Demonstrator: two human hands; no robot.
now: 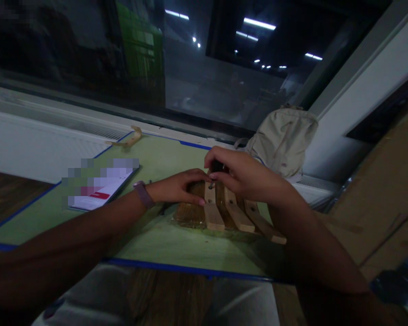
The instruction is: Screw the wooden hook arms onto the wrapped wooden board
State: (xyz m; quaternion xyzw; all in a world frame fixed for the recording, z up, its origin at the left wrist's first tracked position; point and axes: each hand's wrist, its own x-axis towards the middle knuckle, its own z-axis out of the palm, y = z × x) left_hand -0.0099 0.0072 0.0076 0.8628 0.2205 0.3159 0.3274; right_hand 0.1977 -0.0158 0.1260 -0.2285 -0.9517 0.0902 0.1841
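Observation:
Three pale wooden strips point(213, 216) with dark holes lie side by side across a brown wooden block point(192, 215), which has clear wrap or tape at its edge. My left hand point(185, 185) grips the leftmost strip, thumb at its side and fingers near its far end. Over that same end, my right hand point(240, 174) is closed in a pinch. It holds a small dark tool point(218, 166) with a metal tip pointing down at the strip; the fingers cover most of it, so its exact kind is unclear.
Blue edging borders the green tabletop point(149, 246). A curved wooden piece point(133, 137) lies at the far left corner, and a flat white item point(100, 192), partly blurred, rests at left. A beige backpack point(284, 138) leans by the window; cardboard point(384, 190) stands at right.

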